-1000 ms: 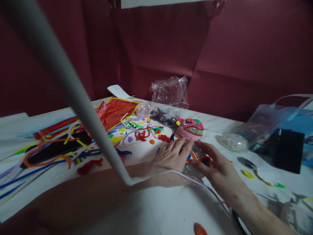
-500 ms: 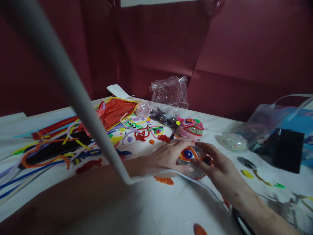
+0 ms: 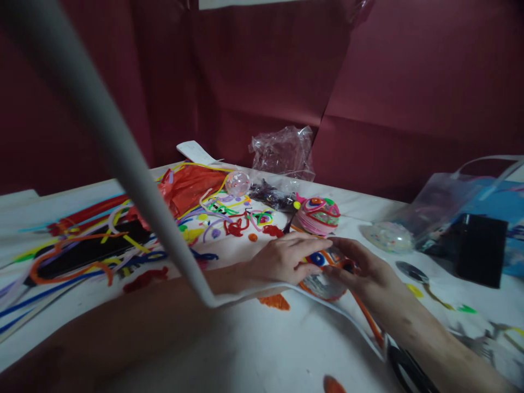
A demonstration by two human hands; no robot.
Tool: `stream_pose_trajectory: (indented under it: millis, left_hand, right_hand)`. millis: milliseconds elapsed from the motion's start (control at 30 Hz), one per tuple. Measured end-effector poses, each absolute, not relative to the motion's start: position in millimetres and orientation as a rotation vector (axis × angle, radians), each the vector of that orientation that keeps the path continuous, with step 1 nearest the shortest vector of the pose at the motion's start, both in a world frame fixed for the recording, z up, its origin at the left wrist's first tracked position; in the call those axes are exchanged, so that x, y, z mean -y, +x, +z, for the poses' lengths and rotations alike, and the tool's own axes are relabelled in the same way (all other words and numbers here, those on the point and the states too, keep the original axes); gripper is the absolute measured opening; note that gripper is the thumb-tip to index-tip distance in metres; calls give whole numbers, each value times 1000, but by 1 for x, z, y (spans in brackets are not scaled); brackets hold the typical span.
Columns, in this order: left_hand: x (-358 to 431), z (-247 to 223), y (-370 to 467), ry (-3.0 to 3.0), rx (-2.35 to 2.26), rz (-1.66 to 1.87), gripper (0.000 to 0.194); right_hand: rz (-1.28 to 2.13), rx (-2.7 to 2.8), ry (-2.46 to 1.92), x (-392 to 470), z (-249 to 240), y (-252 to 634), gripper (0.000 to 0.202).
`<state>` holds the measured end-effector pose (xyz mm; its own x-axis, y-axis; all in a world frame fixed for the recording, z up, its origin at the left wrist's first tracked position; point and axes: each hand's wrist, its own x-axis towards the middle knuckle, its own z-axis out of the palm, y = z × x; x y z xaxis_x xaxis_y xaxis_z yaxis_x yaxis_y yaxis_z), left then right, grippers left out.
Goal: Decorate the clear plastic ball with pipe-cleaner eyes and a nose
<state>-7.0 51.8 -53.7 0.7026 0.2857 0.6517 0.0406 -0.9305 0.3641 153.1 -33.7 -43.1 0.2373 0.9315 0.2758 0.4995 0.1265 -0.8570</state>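
Seemingly a craft workspace, with pipe cleaners (image 3: 159, 255) and a decorated ball (image 3: 325, 286) on a white table (image 3: 360, 204).

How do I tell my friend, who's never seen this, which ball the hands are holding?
On the white table in front of the dark red wall, find the left hand and the right hand. Between them is the orange-trimmed ball. Its orange strips set it apart from the mostly pink ball just beyond.
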Motion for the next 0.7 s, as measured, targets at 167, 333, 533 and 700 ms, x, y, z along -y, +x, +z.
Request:
stream_pose_trajectory:
  millis: [167,333,533,700]
  left_hand:
    - [-50,-48,-5,2620,-232,1026,47]
    - [-50,-45,-1,2655,-229,917,52]
    - [-50,-55,5,2490,-274,1049,52]
    - [-51,-58,8,2475,-176,1153,53]
  right_hand:
    - [605,1410,-1484,35,-45,161,51]
    - [696,1438,-1447,38,-39,167,53]
    - [795,1433,-1395,41,-28,166,54]
    - [904,1312,-1304,43,-30,169,54]
